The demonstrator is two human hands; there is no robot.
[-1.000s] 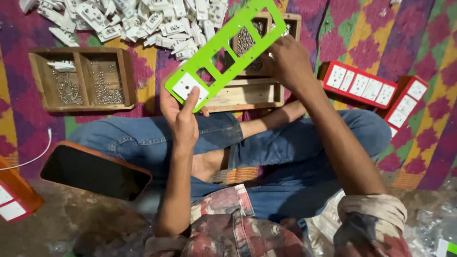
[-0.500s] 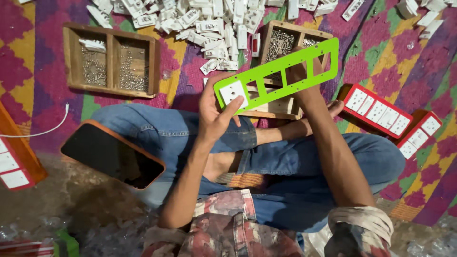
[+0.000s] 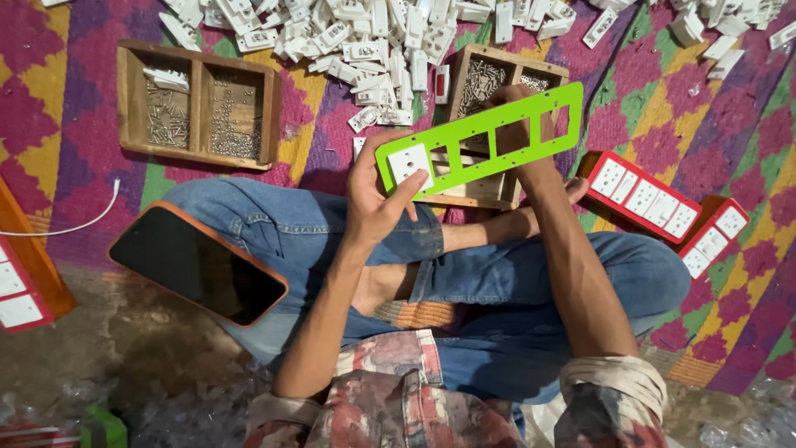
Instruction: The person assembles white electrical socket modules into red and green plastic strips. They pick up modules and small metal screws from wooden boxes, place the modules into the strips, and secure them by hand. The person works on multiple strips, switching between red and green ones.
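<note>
— Green plastic frame (image 3: 489, 137), long and flat, with a row of window holes. See it? A second ago it stood steep and tilted. Now it lies nearly level, just above the wooden box (image 3: 489, 178) in front of the knees.

— Who holds it?

— Both hands. The left hand (image 3: 377, 195) is at the near end. Its thumb and fingers are curled around that end and press on a white socket piece (image 3: 410, 163) that sits in the first window. The right hand (image 3: 518, 137) is behind the far end, fingers closed on the frame. You can see them through the holes.

— Did the white piece change?

— It was in that first window before too. It stayed put while the frame swung down. I think it is being pushed in snug.

— And the other windows?

— All bare. So I'd say only the first one is filled and the rest wait.

— Where do more white pieces come from?

— A big heap of white parts (image 3: 365, 33) lies on the bright rug (image 3: 75, 108), past the box. Close by sits a wooden tray (image 3: 199, 104) with little screws. Two red frames (image 3: 643, 195) on the right are already full of white pieces.

— What's on the leg?

— A dark phone (image 3: 199, 265) in an orange case, resting on the left thigh.
</note>
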